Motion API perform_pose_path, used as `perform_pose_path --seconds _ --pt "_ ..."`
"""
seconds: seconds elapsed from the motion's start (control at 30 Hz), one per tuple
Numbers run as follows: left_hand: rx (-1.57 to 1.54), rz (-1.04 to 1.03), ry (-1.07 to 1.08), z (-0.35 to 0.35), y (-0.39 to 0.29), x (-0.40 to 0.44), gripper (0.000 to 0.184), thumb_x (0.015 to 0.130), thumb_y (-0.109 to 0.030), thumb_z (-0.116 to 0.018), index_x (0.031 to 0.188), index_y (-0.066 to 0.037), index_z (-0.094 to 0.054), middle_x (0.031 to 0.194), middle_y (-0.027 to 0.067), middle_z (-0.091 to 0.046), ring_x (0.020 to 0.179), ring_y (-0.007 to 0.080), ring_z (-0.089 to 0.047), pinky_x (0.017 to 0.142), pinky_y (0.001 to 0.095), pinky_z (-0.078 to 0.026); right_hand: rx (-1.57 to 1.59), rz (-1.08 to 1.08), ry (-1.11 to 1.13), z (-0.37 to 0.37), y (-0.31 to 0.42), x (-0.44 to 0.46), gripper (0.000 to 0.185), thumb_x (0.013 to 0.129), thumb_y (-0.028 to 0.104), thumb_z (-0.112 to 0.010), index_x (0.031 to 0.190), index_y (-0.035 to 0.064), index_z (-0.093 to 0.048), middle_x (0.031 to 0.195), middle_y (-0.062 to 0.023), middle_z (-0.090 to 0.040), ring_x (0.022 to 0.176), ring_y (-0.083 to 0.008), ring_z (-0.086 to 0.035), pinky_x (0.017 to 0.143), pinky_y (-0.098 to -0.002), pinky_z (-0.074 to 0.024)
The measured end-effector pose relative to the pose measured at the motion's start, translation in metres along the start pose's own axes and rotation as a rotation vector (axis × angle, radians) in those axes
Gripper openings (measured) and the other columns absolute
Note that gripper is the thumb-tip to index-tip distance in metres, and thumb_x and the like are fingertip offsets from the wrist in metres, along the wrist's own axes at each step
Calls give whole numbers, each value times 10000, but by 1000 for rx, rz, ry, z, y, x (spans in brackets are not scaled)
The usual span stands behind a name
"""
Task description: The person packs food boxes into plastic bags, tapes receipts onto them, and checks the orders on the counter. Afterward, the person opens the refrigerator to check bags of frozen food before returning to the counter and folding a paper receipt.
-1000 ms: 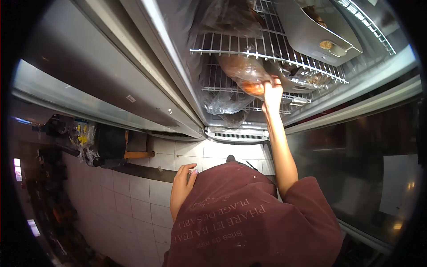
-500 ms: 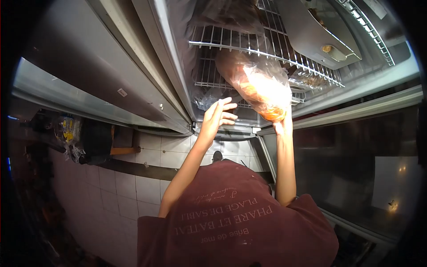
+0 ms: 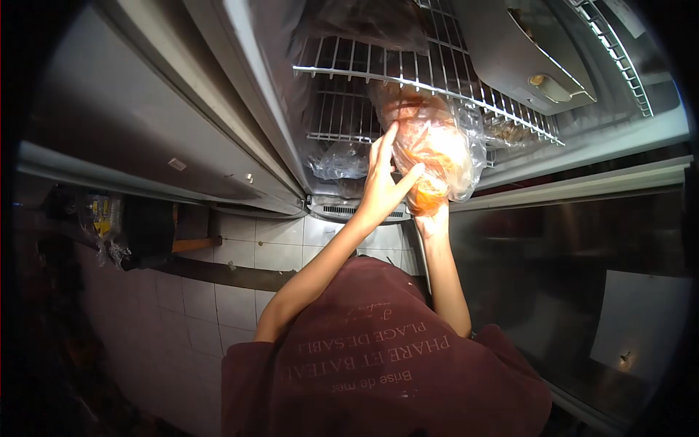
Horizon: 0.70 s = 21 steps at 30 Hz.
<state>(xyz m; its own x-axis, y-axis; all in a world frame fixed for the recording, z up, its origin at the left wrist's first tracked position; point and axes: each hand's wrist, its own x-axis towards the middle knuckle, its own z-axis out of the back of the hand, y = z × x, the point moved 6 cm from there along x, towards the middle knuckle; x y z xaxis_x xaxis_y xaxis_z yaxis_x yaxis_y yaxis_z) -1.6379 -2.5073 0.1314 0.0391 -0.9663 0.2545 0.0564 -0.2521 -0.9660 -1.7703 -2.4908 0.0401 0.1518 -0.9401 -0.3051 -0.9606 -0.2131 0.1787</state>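
Observation:
A clear plastic bag (image 3: 437, 149) of orange-brown food, its exact kind not plain through the glare and creases, is in my hands below a wire shelf. My right hand (image 3: 435, 221) holds its lower end from beneath, with the fingers hidden behind it. My left hand (image 3: 382, 180) is against the bag's left side, thumb across the front and fingers curved along the edge. The bag's upper end reaches under the wire shelf (image 3: 378, 76) of an upright fridge.
A grey bin (image 3: 539, 58) stands on the shelf at right, and a dark bagged bundle (image 3: 364, 22) lies at left. Another clear bag (image 3: 338, 162) rests low inside. Fridge doors (image 3: 145, 124) flank me, the right one (image 3: 539, 240) dark and glassy. White floor tiles (image 3: 277, 255) lie below.
My left hand has moved right and up from beside the bag onto its side. My right hand and the bag's lower end have shifted slightly left and down.

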Motion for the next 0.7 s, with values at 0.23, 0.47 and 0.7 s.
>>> perform_pose_path --seconds 0.23,0.47,0.7 --pt "-447 131 -95 7 8 -5 726 788 -256 -607 1323 -19 -176 1300 178 -290 1107 229 -404 903 355 -380 -288 242 -34 -20 16 -15 444 865 303 -432 1202 18 -384 1174 -137 -476 1084 -259 -468 919 -422 -394" --pt "-1122 681 -99 68 61 -39 630 855 -536 -326 1204 -15 -386 1144 141 -493 1010 257 -511 860 391 -429 -1623 360 547 -104 -32 -59 235 627 -11 -598 852 22 -656 733 -51 -472 752 -142 -485 673 -260 -410" --pt "-1170 733 14 64 85 -45 459 881 -357 -376 1161 4 -422 1065 137 -538 942 248 -544 782 380 -478 -1566 480 480 -118 -20 -79 408 648 38 -598 1055 32 -567 1041 -117 -396 1002 -217 -410 882 -328 -337"
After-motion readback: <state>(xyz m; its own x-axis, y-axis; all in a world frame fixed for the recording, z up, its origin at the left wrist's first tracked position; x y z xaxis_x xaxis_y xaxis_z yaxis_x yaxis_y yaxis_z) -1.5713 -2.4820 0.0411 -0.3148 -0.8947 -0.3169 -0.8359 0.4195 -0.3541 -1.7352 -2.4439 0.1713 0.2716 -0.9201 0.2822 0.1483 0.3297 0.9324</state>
